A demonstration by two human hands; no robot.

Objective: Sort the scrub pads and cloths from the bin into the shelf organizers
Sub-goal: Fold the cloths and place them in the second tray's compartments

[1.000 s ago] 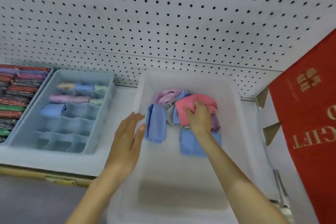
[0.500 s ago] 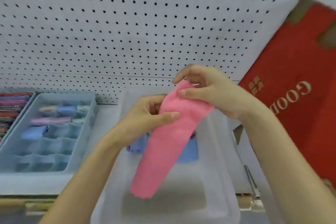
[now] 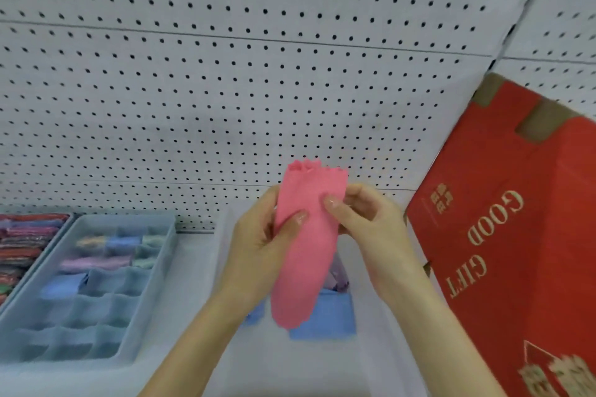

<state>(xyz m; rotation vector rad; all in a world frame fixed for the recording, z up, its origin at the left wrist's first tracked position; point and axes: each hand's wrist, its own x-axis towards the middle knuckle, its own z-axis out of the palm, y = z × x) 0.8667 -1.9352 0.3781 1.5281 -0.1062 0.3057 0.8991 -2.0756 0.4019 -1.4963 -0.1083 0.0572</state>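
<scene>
While both hands were raised over the bin, each one pinched the same pink cloth (image 3: 306,251). My left hand (image 3: 254,251) gripped the cloth's left edge, thumb laid across the front face and fingers curled behind it. My right hand (image 3: 371,235) gripped the right edge a little higher, thumb tip pressed on the front and the other fingers curled behind. The two thumb tips sat near each other without touching.

The pink cloth was held roughly upright as a long narrow strip. Its scalloped top edge stood above both hands, and its lower end hung free, clear of the contents below.

Directly beneath was the clear bin (image 3: 306,367). It held a folded blue cloth (image 3: 325,319), partly covered in view by the pink strip, a second blue piece (image 3: 254,316) under my left wrist, and a lilac cloth (image 3: 338,277) just beyond the first.

To the left, on the same white shelf (image 3: 193,267), stood a blue divided organizer (image 3: 151,293). Its far compartments held rolled cloths in blue, lilac and pale green; the near compartments were too blurred to judge. Further left, a second tray (image 3: 25,235) held a stack of multicoloured pads.

A red box (image 3: 516,235) printed "GOOD GIFT" leaned at the right of the bin. A white pegboard (image 3: 258,74) formed the back wall.
</scene>
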